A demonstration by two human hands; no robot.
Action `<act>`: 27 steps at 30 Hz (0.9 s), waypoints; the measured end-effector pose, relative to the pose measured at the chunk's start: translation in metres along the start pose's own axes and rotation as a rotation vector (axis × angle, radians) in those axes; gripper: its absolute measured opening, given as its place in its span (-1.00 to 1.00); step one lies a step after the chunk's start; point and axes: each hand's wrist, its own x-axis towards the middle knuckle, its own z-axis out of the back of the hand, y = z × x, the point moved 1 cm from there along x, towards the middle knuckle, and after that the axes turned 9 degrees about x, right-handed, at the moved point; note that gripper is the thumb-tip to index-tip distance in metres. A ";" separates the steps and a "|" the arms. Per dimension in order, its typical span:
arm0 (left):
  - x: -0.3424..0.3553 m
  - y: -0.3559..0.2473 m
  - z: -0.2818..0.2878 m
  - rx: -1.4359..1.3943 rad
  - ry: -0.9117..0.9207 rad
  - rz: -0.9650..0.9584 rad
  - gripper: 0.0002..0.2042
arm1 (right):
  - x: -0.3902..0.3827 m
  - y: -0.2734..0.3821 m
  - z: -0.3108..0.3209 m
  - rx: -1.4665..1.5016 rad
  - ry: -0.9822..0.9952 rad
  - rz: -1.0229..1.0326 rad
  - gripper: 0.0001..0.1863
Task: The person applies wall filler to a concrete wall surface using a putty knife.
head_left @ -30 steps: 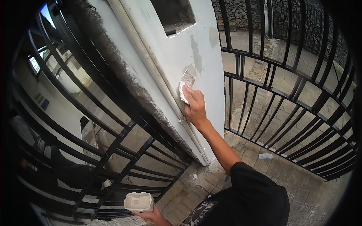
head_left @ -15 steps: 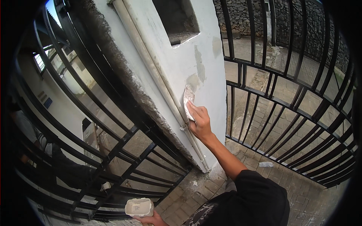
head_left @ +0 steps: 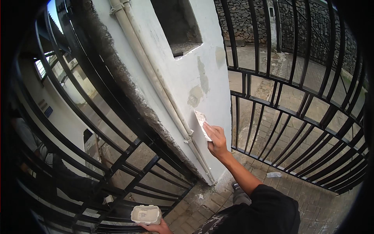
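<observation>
My right hand [head_left: 216, 139] grips a flat putty scraper [head_left: 202, 123] smeared with white, its blade close to the white pillar [head_left: 216, 91]; whether it touches cannot be made out. Just above the blade, a rounded grey-beige patch [head_left: 194, 96] marks the pillar, and a longer patch [head_left: 203, 74] runs up from it. Low on the left, my left hand [head_left: 156, 227] holds a pale, open rectangular tub [head_left: 146, 215] from beneath. Some greyish paste [head_left: 145, 213] lies inside it.
Two beige pipes [head_left: 146, 66] run down the pillar beside a recessed opening [head_left: 177, 27]. Black metal bars stand left [head_left: 117, 163] and right [head_left: 288, 109]. A pale flat piece [head_left: 274, 174] lies on the paving [head_left: 300, 195]. Beyond the left bars, a person [head_left: 46, 156] is partly visible.
My right hand has drawn the scraper down and right, off the rounded patch and away from the pipes. The view has shifted slightly. My left hand still holds the tub.
</observation>
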 end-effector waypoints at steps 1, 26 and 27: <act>0.002 -0.001 0.004 0.004 -0.004 0.003 -0.31 | 0.014 0.006 0.004 0.000 0.005 -0.004 -0.33; -0.009 -0.009 0.007 -0.136 -0.142 -0.018 -0.34 | 0.095 -0.070 0.012 1.554 -0.327 -0.834 -0.76; -0.012 -0.010 0.008 -0.125 -0.107 -0.026 -0.34 | 0.087 -0.079 0.007 1.423 -0.282 -0.852 -0.75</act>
